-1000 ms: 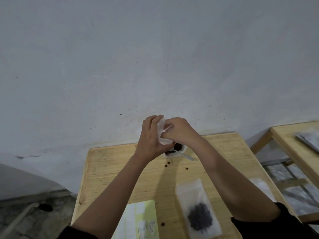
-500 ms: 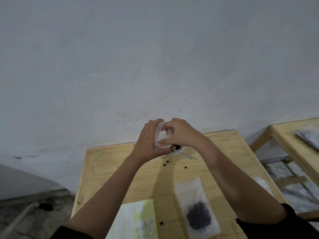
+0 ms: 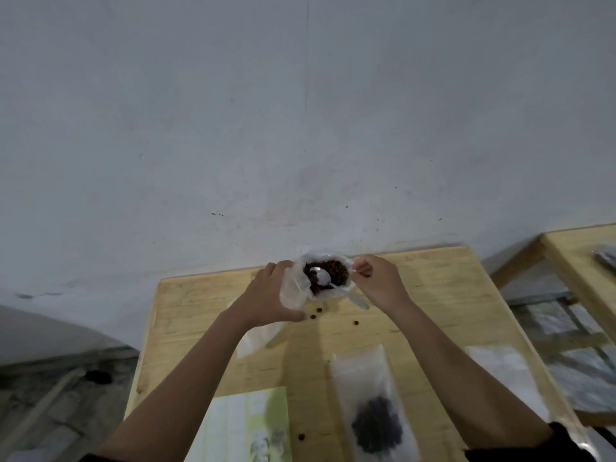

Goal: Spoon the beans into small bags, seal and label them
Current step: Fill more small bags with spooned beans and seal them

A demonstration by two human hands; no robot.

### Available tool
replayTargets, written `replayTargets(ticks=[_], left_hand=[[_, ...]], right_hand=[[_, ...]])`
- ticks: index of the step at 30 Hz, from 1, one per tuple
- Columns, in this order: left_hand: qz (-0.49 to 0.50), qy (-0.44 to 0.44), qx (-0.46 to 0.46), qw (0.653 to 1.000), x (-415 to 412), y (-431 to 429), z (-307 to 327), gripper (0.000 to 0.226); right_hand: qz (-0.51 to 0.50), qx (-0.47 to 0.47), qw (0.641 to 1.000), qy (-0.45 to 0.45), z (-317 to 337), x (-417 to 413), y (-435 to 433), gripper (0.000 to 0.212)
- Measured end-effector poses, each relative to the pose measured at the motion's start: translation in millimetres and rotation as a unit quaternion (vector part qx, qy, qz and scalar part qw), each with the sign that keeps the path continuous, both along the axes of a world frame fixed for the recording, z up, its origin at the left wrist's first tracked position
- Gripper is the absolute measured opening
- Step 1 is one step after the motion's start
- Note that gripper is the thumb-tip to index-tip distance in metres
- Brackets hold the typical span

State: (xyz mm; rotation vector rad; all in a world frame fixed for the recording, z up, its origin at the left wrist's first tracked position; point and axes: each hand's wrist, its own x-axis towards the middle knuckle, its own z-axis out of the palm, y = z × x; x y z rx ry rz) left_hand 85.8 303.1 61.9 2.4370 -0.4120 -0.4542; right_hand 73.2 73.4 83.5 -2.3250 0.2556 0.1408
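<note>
Left hand [image 3: 271, 300]: I am gripping an empty small bag [image 3: 292, 291] beside the bean container [image 3: 328, 278], fingers closed around it.
Right hand [image 3: 376, 281]: I am pinching the container's right rim, fingers closed.
Beans [image 3: 336, 273]: sitting in the container at the far edge of the table [image 3: 200, 311].
Spoon [image 3: 325, 280]: lying bowl-down in the beans, handle pointing towards me.
Filled bag [image 3: 375, 408]: lying flat near me.
Loose beans [image 3: 313, 316]: scattered just before the container.
Label sheet [image 3: 246, 425]: lying at the near edge.

Open bean bag [image 3: 328, 278] at worktop [image 3: 433, 295] far edge, brown beans exposed, white spoon [image 3: 336, 288] resting inside. Filled small bag [image 3: 373, 405] flat near the front edge. Label sheet [image 3: 246, 425] front-left. Stray beans [image 3: 316, 313] scattered mid-worktop.
</note>
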Motion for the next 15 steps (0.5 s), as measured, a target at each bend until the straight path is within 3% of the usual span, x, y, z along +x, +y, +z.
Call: replayTargets(ticks=[3,8,12,15], left_hand=[[0.020,0.048,0.004,0.999,2,-8,-13,0.112],[0.035,0.096,-0.004,0.995,13,-22,-26,0.110],[0.032,0.119,-0.004,0.992,23,-31,-35,0.108],[0.047,0.147,-0.008,0.988,28,-36,-41,0.113]], right_hand=[[0.019,-0.044,0.997,0.065,-25,0,-11,0.026],[0.051,0.019,0.979,0.194,-42,3,-9,0.032],[-0.051,0.088,0.993,0.057,-61,12,-10,0.008],[-0.091,0.151,0.984,0.017,-64,22,-14,0.011]])
